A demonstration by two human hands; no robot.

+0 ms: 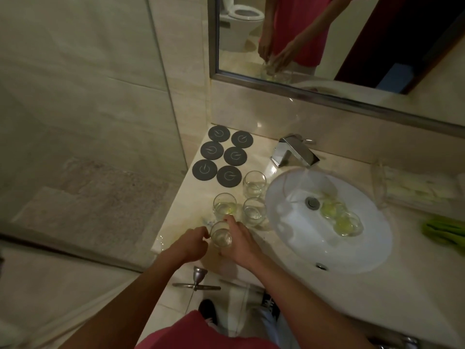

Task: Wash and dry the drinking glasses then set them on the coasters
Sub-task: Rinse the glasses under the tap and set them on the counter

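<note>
While two glasses (pixel 339 217) soak in the sink (pixel 289 222), both hands, the left hand (pixel 193 244) and right hand (pixel 239 244), clasp a glass (pixel 221 238) at the counter's (pixel 289 293) front edge, likely for washing; six coasters (pixel 221 154) wait bare at its back left corner.

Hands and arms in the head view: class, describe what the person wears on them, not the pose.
Both the left hand and the right hand are bare: no gloves, and no rings, watch or bracelet show. The forearms are uncovered. The pinkish-red top shows no sleeves reaching them.
</note>
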